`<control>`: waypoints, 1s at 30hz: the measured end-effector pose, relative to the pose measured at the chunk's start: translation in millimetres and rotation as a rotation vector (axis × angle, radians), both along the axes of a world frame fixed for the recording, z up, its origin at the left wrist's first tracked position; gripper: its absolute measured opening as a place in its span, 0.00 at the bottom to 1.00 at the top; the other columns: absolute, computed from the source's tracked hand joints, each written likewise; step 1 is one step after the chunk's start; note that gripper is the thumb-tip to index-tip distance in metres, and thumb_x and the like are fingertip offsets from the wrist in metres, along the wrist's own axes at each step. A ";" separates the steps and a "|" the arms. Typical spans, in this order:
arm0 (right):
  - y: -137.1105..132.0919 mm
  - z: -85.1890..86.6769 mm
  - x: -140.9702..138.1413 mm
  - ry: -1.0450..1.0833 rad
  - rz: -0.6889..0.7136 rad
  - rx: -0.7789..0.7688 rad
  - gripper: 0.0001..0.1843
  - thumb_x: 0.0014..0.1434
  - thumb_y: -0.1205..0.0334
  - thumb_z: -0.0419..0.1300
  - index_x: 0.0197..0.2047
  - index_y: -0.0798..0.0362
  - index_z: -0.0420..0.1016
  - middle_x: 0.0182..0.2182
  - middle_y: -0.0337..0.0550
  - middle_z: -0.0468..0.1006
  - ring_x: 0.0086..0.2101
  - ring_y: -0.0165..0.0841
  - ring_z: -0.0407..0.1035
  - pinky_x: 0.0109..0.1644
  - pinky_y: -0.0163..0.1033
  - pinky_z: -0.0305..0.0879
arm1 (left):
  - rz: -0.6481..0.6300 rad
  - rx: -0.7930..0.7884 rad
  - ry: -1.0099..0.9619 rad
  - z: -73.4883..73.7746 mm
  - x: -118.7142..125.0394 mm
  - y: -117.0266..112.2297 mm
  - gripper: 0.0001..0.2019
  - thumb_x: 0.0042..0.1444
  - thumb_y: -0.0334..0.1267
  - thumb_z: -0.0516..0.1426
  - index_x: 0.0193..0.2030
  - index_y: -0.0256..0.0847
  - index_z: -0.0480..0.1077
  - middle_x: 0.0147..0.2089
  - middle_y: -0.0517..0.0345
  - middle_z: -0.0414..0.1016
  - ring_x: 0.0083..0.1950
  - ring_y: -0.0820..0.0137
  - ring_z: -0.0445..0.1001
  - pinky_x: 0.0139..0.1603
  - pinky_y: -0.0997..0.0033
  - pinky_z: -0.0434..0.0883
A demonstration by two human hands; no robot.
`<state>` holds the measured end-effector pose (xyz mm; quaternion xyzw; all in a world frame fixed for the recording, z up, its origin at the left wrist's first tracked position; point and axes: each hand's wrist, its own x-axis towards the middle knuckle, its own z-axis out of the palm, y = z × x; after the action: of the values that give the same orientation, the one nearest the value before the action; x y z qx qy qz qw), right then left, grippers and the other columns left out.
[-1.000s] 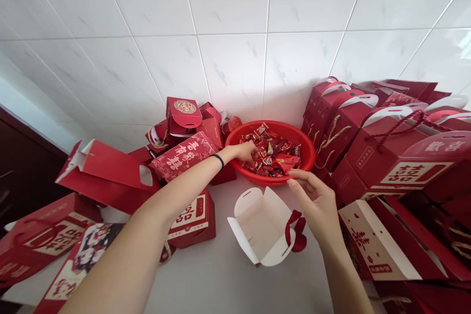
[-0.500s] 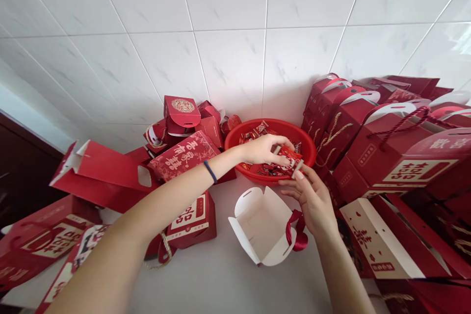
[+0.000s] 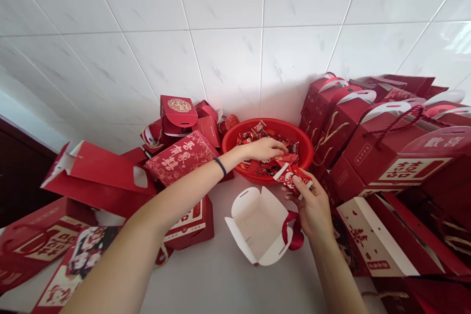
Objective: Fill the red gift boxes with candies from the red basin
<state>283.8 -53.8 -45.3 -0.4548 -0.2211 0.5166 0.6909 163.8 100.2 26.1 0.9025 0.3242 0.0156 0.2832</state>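
Observation:
A red plastic basin [image 3: 235, 138] full of red-wrapped candies [image 3: 259, 130] sits against the tiled wall. My left hand [image 3: 264, 149] reaches into the basin, fingers curled down among the candies. My right hand [image 3: 312, 205] is just in front of the basin's rim, closed on a few red and white candy packets [image 3: 290, 175]. Below both hands lies an open small gift box [image 3: 257, 225], white inside, with a dark red ribbon [image 3: 292, 235] at its right side.
Red gift boxes and bags [image 3: 386, 147] with rope handles are stacked at the right. More red boxes [image 3: 180, 157] and flat bags [image 3: 95, 176] lie at the left. The white tabletop [image 3: 221, 279] runs toward me; a dark cabinet [image 3: 18, 176] stands far left.
My left hand carried candy packets across the basin to my right hand, which closed on them and drew back slightly. The left hand reached back into the candies.

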 end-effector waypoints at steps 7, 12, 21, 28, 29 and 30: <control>0.5 -3.3 -0.1 0.021 -0.048 0.015 0.33 0.33 0.51 0.80 0.40 0.54 0.73 0.32 0.42 0.82 0.25 0.34 0.77 0.26 0.36 0.74 | 0.158 0.124 0.350 -45.2 14.4 37.3 0.10 0.53 0.31 0.60 0.42 0.33 0.79 0.45 0.40 0.82 0.46 0.56 0.80 0.46 0.68 0.72; -0.2 -5.8 -1.2 0.040 -0.029 0.023 0.31 0.34 0.52 0.80 0.39 0.54 0.72 0.32 0.41 0.81 0.27 0.36 0.79 0.28 0.38 0.76 | 0.164 0.083 0.311 -62.8 19.4 42.3 0.06 0.46 0.30 0.63 0.33 0.35 0.78 0.38 0.43 0.82 0.41 0.58 0.78 0.42 0.69 0.71; -2.4 -4.4 2.3 0.088 -0.044 0.048 0.31 0.35 0.51 0.79 0.39 0.54 0.74 0.35 0.42 0.82 0.29 0.37 0.79 0.31 0.39 0.77 | 0.226 -0.061 0.046 -51.5 -12.5 55.9 0.02 0.45 0.32 0.62 0.28 0.37 0.74 0.28 0.59 0.77 0.31 0.70 0.72 0.32 0.75 0.67; -2.3 -7.6 3.7 0.067 -0.065 0.054 0.28 0.38 0.52 0.78 0.39 0.55 0.74 0.34 0.43 0.82 0.28 0.37 0.79 0.29 0.39 0.76 | 0.324 -0.044 -0.045 -45.6 -35.3 65.6 0.08 0.48 0.35 0.58 0.36 0.38 0.75 0.32 0.59 0.75 0.30 0.71 0.70 0.31 0.76 0.66; -2.3 -7.9 3.5 0.064 -0.062 0.054 0.28 0.38 0.52 0.78 0.39 0.55 0.74 0.34 0.43 0.82 0.28 0.37 0.79 0.29 0.38 0.76 | 0.316 -0.056 -0.017 -45.1 -36.2 65.5 0.09 0.47 0.34 0.58 0.37 0.38 0.75 0.32 0.60 0.76 0.31 0.71 0.70 0.31 0.76 0.66; -2.3 -8.2 3.4 0.062 -0.059 0.054 0.28 0.38 0.52 0.78 0.39 0.54 0.73 0.34 0.42 0.82 0.28 0.36 0.79 0.29 0.38 0.75 | 0.303 -0.071 0.018 -44.8 -36.3 64.9 0.10 0.46 0.33 0.59 0.37 0.39 0.76 0.32 0.60 0.76 0.31 0.71 0.71 0.31 0.76 0.66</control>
<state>287.2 -56.1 -53.5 -0.4262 -0.1997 0.5036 0.7245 127.5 165.0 -18.7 0.8326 0.4596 0.0384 0.3066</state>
